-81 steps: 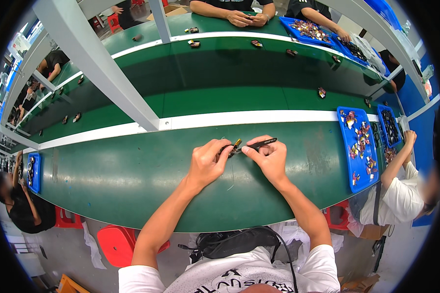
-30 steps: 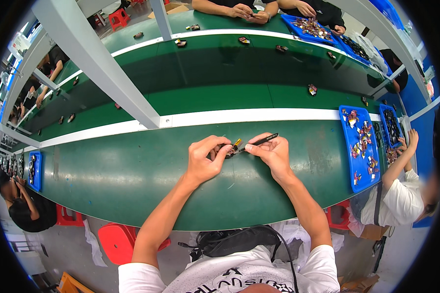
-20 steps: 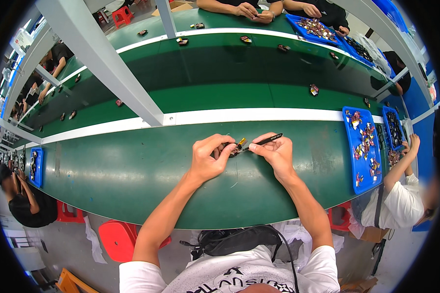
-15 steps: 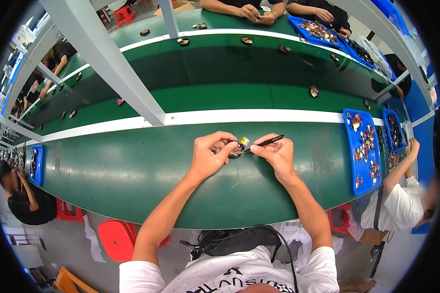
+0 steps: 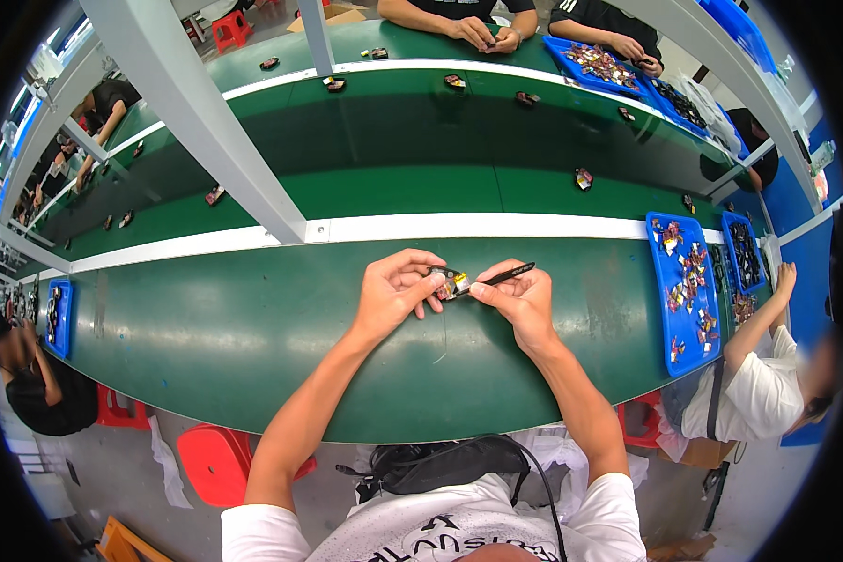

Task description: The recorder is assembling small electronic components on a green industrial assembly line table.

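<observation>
Held between the thumb and fingers of my left hand [image 5: 391, 292] is a small electronic assembly [image 5: 453, 283], with a black casing and a yellow-and-silver piece on it. My right hand [image 5: 523, 307] pinches slim black tweezers [image 5: 512, 273], their back end pointing up to the right. The tweezers' tip is at the assembly's right edge, partly hidden by my right thumb. Both hands are just above the green bench [image 5: 253, 328], close together. Fine detail inside the casing is too small to make out.
Right of my hands is a blue tray [image 5: 662, 309] of small reddish parts; another blue tray [image 5: 742, 251] holds black pieces. Beyond a white rail [image 5: 468, 228], scattered assemblies [image 5: 584, 179] lie on a green belt. A grey post [image 5: 206, 122] rises left. People sit at both sides and across.
The yellow-and-silver piece, which stuck up before, now lies lower against the assembly. My right hand has come slightly closer to my left. Pieces on the belt have shifted a little left.
</observation>
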A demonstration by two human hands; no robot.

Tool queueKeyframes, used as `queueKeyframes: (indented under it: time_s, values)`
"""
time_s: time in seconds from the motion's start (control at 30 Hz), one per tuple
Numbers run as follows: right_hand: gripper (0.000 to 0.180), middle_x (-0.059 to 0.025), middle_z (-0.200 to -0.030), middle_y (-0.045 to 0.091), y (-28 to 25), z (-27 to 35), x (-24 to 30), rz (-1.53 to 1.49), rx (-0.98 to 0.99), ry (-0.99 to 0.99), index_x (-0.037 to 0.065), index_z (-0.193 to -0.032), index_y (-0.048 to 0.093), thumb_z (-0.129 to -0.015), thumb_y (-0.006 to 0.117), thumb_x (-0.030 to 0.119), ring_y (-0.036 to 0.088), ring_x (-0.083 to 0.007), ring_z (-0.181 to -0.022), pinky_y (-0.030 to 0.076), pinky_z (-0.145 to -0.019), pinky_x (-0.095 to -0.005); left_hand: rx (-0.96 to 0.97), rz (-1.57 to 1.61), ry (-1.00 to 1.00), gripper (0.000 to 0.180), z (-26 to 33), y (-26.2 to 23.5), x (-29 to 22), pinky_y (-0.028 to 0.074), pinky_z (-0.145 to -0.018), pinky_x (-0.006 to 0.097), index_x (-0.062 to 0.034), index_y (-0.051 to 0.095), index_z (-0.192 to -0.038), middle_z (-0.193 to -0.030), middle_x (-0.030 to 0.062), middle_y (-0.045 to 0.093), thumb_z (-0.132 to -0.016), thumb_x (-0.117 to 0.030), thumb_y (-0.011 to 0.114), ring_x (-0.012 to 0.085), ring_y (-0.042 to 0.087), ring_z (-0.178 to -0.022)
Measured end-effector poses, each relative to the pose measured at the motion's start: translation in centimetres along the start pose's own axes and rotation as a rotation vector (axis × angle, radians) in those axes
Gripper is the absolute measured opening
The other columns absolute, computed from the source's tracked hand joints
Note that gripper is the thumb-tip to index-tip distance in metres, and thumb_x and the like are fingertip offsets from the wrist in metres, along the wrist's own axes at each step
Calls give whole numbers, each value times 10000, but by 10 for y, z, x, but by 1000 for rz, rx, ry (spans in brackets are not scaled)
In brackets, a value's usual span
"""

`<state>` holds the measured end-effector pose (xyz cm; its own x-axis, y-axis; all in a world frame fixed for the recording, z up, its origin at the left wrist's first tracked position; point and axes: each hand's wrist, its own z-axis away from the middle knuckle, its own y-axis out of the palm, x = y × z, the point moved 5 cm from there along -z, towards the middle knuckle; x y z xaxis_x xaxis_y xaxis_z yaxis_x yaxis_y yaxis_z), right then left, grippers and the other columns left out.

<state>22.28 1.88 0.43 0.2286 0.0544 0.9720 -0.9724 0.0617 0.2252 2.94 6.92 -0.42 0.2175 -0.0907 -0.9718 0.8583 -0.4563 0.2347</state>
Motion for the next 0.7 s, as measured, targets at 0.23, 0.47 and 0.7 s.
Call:
queueKeyframes:
  time_s: [0.23,0.47,0.7]
  values:
    - [145,-70,-778,700,7,2,1,-17,-20,-116,-20,-936,677,-832,777,-28,545,-31,-572,329,-472,-174,24,16,-34,226,-1,-4,3,513,-477,242,73,639,-1133,-932,155,703,-942,-43,676,193,710,-655]
    - [159,-102,-827,723,-1,4,-3,-162,10,22,-18,-978,684,-844,771,-21,520,-34,-561,289,-460,-195,123,160,-56,298,0,5,-3,550,-507,259,63,631,-1218,-956,146,705,-957,-76,671,215,730,-725]
    - [168,-95,-816,718,1,3,-4,-202,0,50,-4,-978,679,-843,778,-12,447,-18,-529,255,-456,-206,168,167,-53,330,0,3,-1,574,-518,274,54,615,-1262,-1082,166,682,-970,-92,667,229,732,-763]
